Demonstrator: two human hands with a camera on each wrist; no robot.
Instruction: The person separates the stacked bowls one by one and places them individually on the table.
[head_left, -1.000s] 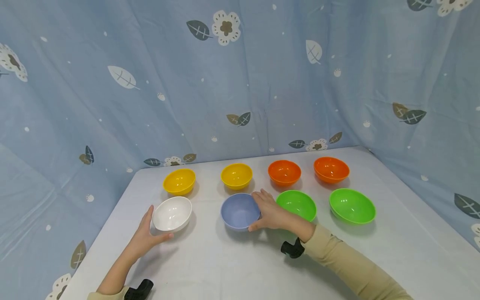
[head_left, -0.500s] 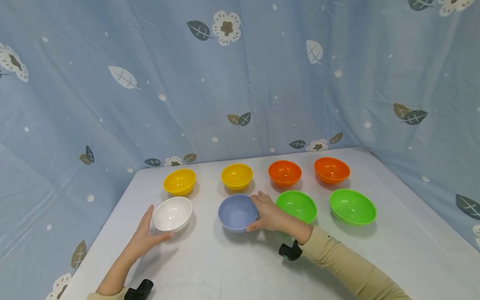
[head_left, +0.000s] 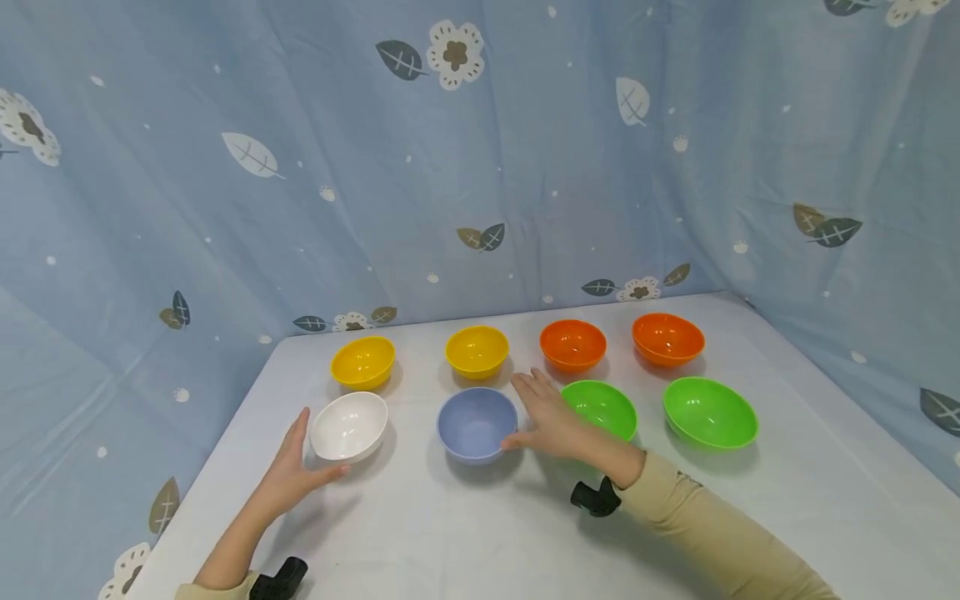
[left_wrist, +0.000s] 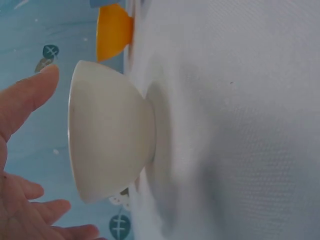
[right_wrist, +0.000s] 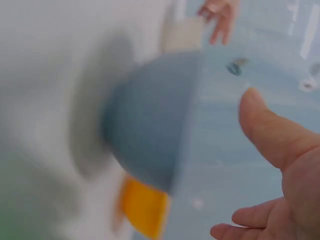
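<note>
A white bowl [head_left: 349, 427] stands upright at the left of the front row. My left hand [head_left: 295, 468] is spread around its near left side, thumb and fingers apart; the left wrist view shows a gap between the fingers and the white bowl [left_wrist: 107, 132]. To its right stands a blue bowl [head_left: 477, 426], upright on the table. My right hand [head_left: 553, 422] is just right of it with fingers spread, and it partly covers a green bowl [head_left: 600, 408]. In the right wrist view the thumb [right_wrist: 265, 125] is apart from the blurred blue bowl [right_wrist: 150, 120].
Behind stand two yellow bowls, a left one [head_left: 363, 363] and a right one [head_left: 477, 352], and two orange bowls [head_left: 573, 345] [head_left: 667, 339]. Another green bowl [head_left: 710, 412] sits at the right. A white cloth covers the table [head_left: 450, 533]; a patterned blue curtain [head_left: 337, 183] hangs behind.
The blue bowl shifted slightly left and stayed on the table. My right hand, which held its right rim, has let go and moved off to the right. The left hand keeps its place.
</note>
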